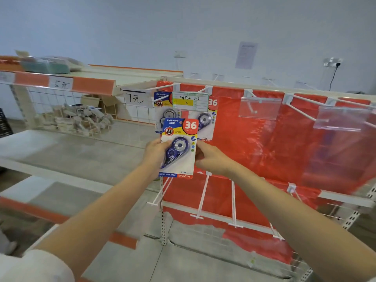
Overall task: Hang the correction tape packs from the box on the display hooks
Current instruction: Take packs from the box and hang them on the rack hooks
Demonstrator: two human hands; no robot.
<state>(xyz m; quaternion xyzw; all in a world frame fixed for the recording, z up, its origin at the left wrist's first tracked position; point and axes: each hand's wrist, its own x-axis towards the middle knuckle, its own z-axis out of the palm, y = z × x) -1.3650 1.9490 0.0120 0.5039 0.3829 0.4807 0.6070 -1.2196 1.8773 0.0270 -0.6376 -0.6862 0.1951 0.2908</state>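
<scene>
Now both hands (156,151) pinch one pack (179,148).

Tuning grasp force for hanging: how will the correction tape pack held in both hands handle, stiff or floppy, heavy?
The correction tape pack probably stays fairly stiff: it stands flat though left hand and right hand grip only its side edges. Likely light, being thin card with one small dispenser. The clear blister may be slippery.

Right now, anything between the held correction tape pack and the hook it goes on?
Yes. The price label holder hangs at the hook's front end, above the held pack, covering the hook tip. Both the left hand and right hand grip the pack.
</scene>
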